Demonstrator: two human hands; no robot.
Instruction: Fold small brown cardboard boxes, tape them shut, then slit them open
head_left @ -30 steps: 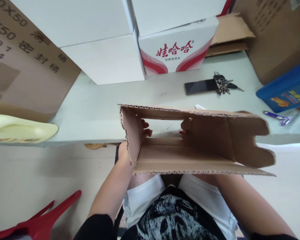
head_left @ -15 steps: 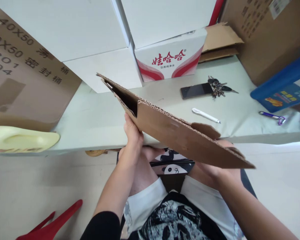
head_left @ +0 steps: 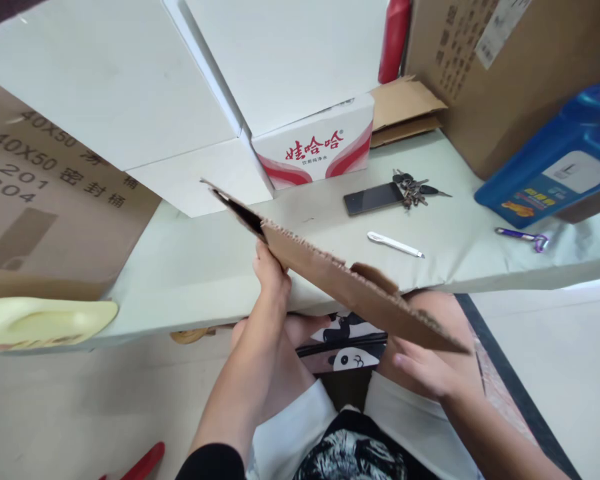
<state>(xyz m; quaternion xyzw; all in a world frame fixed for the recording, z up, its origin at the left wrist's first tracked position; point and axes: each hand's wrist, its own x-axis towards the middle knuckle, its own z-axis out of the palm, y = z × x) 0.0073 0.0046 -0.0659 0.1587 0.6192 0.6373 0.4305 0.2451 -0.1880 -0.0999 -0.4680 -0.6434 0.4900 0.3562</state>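
Observation:
A flattened brown cardboard box slants over the table's front edge, with its layers parted in a dark gap at the upper left. My left hand is closed on its lower left edge, some fingers hidden behind the board. Just below the right part of the box is my right hand, fingers loosely stretched to the left and partly covered by the board. It does not appear to grip it. On the table beyond lie a white slim cutter-like pen, a black phone and a bunch of keys.
White boxes and a red-and-white carton line the back of the table. Large brown cartons stand at both sides. At right are a blue bottle and a purple peeler; a pale yellow bottle lies left.
My right hand has come lower and shows more from beneath the board. The box has tilted to a narrower view, its right end shifting left. The camera view has shifted too.

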